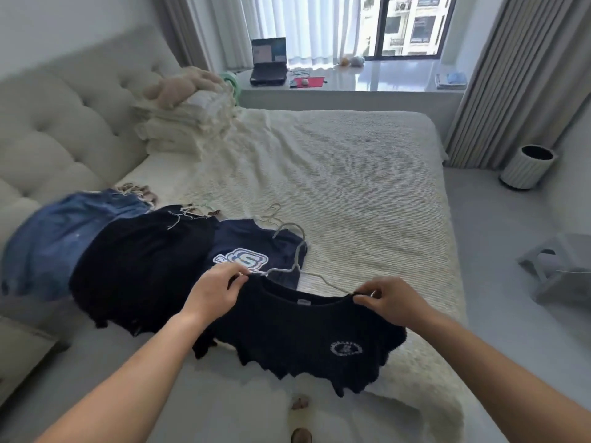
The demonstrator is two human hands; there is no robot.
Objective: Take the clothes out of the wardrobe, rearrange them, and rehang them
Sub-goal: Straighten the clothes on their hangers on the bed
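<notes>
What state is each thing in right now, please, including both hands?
Left hand: pinches the top's left shoulder.
Right hand: pinches its right shoulder.
Black top: flat on bed, hanger partly in the neck.
Hanger: hook outside the neck.
Laptop: open, screen on.
Curtains: drawn back.

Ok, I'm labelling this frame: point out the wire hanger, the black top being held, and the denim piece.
wire hanger [289, 233]: head view, on its hook.
black top [297, 340]: head view, middle of its front.
denim piece [48, 241]: head view, middle of the blue fabric.
</notes>
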